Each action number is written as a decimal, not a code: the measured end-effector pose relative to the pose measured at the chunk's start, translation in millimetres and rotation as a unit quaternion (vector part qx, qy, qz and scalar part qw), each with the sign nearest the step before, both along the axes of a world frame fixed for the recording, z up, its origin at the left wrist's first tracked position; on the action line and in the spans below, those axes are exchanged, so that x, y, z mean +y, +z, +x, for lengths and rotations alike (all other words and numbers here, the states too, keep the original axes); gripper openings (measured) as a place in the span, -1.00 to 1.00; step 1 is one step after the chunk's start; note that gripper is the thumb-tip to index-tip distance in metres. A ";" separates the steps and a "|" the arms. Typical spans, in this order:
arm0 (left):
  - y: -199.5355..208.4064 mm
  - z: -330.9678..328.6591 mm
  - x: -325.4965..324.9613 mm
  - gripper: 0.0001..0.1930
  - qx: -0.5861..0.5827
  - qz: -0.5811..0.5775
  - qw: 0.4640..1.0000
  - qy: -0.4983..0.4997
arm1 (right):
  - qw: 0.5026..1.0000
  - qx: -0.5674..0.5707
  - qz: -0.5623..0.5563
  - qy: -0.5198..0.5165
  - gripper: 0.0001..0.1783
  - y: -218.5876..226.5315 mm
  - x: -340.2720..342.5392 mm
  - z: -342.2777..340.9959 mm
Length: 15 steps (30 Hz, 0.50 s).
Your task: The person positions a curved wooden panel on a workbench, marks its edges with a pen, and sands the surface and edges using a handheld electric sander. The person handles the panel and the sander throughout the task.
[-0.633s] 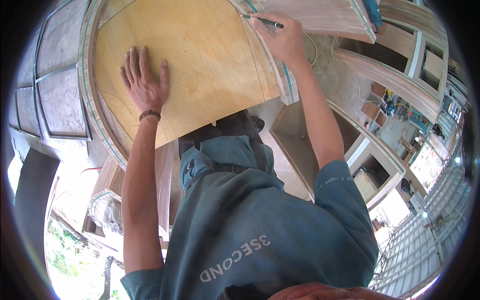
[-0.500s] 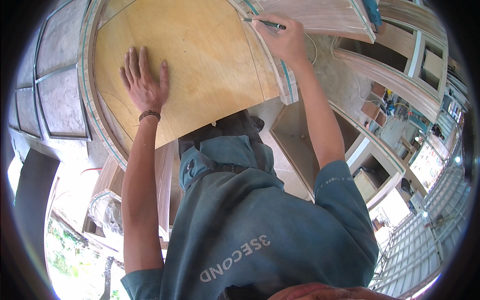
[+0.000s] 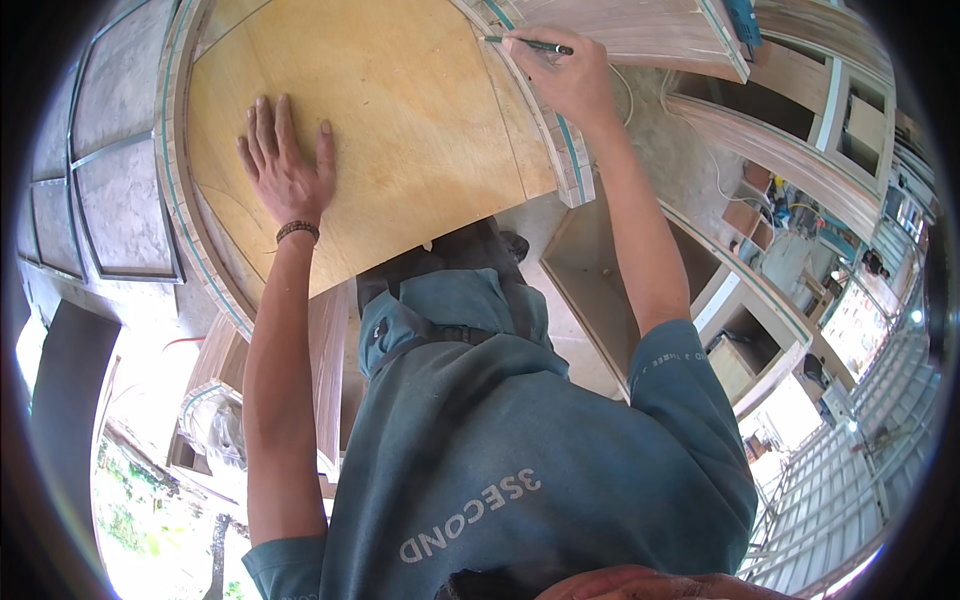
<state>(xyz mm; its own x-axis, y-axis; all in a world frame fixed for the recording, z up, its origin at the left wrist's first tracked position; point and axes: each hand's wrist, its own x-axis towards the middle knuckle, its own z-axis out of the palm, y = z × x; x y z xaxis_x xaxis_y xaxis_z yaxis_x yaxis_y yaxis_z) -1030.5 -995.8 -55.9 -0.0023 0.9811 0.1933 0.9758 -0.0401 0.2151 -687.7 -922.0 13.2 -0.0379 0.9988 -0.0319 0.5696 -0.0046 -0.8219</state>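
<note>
A broad yellowish plywood panel [image 3: 400,130] lies in front of me, inside a curved wooden frame [image 3: 172,150] with a green stripe along its edge. My left hand [image 3: 287,165] rests flat on the left part of the panel, fingers spread. At the far right, my right hand [image 3: 568,80] grips a dark pencil [image 3: 540,45] between thumb and fingers. The pencil's tip points left, at the panel's edge beside the curved frame. A pencil-like line runs down the panel near its right side.
Unfinished wooden cabinets [image 3: 780,185] with open compartments stand to the right, near a pale cable [image 3: 718,175]. Dark metal frames [image 3: 125,150] lie on the left. Another wooden piece with clear plastic [image 3: 225,435] on it is at lower left.
The plywood panel has shifted very slightly to the left, my left hand with it. The pencil's tip has moved a touch left. Both hands otherwise keep their pose.
</note>
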 end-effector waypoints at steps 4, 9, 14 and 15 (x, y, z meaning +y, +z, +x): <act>3.3 2.5 0.3 -0.34 -0.003 0.000 1.000 -0.001 | 1.000 -0.003 0.012 0.001 -0.72 1.4 0.1 -0.7; 1.4 0.8 -0.5 -0.34 -0.001 -0.002 1.000 0.001 | 1.000 -0.017 0.001 0.010 -0.73 4.3 1.2 -0.6; 1.0 1.3 -0.1 -0.35 -0.003 0.003 1.000 0.000 | 1.000 -0.009 0.014 -0.003 -0.74 -1.7 0.1 -7.2; 1.6 1.4 0.1 -0.35 -0.003 0.002 1.000 0.001 | 1.000 -0.013 0.024 -0.008 -0.74 -5.4 -0.1 -8.4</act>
